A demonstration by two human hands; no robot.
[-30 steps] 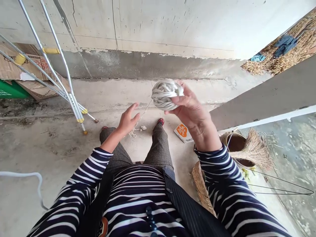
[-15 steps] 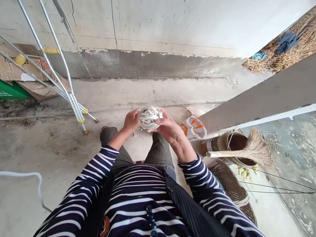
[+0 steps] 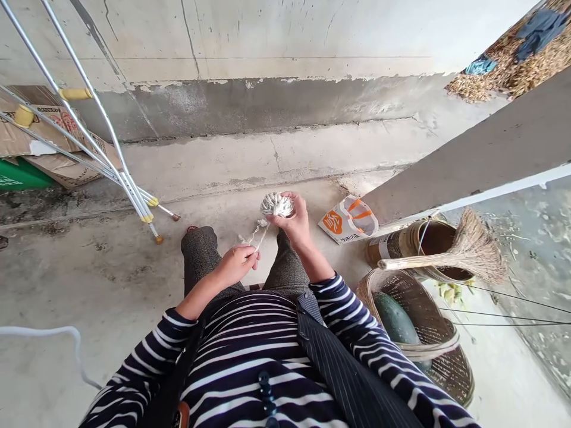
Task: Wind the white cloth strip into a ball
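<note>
A ball of white rope (image 3: 273, 204) is gripped in my right hand (image 3: 295, 223), held out in front of me above the floor between my knees. The thumb lies across its near side and the fingers curl round its far right. Lower and to the left, my left hand (image 3: 236, 263) pinches the thin rope end (image 3: 262, 238) that runs down from the ball. A short knotted loose piece of the rope (image 3: 250, 236) dangles beside it.
Metal crutches (image 3: 120, 172) lean at the left near cardboard boxes (image 3: 57, 119). On the right are a paper bag (image 3: 341, 223), a bucket (image 3: 414, 238), a straw broom (image 3: 473, 252) and a wicker basket (image 3: 432, 309) holding a watermelon (image 3: 395, 318). A wall (image 3: 276, 107) runs ahead.
My left hand has left the side of the ball and come down towards me, drawing out a rope end. The ball has turned in my right hand. The view has shifted slightly.
</note>
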